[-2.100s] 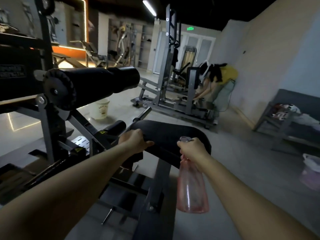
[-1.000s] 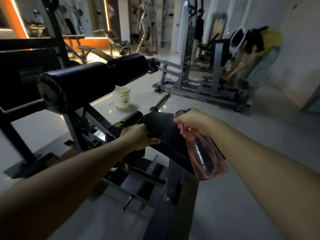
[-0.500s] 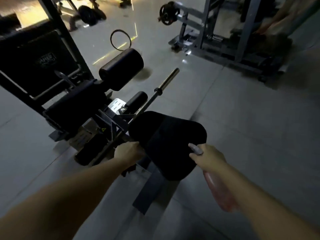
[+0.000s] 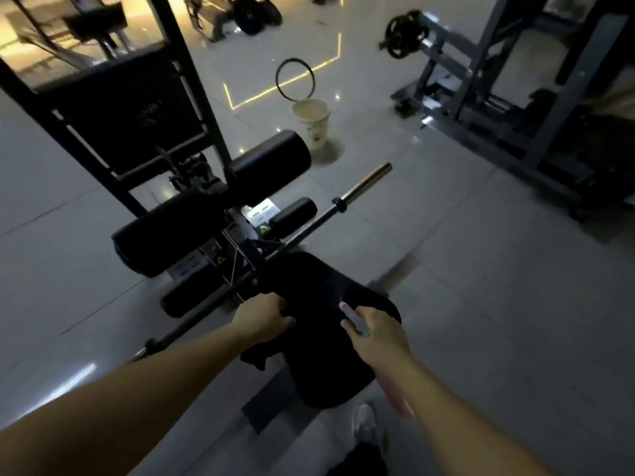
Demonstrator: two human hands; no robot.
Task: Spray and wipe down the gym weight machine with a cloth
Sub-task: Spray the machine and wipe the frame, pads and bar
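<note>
Compared with half a second ago, the view has lifted a little: more of the room beyond the weight machine [image 4: 192,108] shows, and a pale bucket [image 4: 314,121] is now in sight on the floor [image 4: 481,304]. Both hands have drawn closer together over the seat pad [image 4: 319,355], and a grey shoe [image 4: 367,427] has come into view at the bottom edge.

The floor is glossy pale tile with light reflections. The machine is square black steel tubing around a flat dark back panel. Its seat pad, nearest the viewer, is broad, rounded and matte black. Two fat, smooth black cylinders, the upper roller pad [image 4: 271,159] and the lower roller pad [image 4: 165,231], sit between the frame and the seat. A long round steel bar [image 4: 360,187] with a shiny tip runs diagonally past the seat's far end, crossing in front of the lower frame.

The left hand [image 4: 261,319] is at the pad's left edge, its fingers [image 4: 283,319] curled tight around a dark cloth [image 4: 261,353], which hangs limp below the hand. The right hand [image 4: 378,333] is over the pad's right side, fingers wrapped around the neck of a translucent pink spray bottle [image 4: 398,400]. The nozzle points forward over the pad, and the forearm hides part of the bottle's body.

A second machine [image 4: 481,97] of grey steel stands well apart at upper right, carrying a round black weight plate [image 4: 403,32].
</note>
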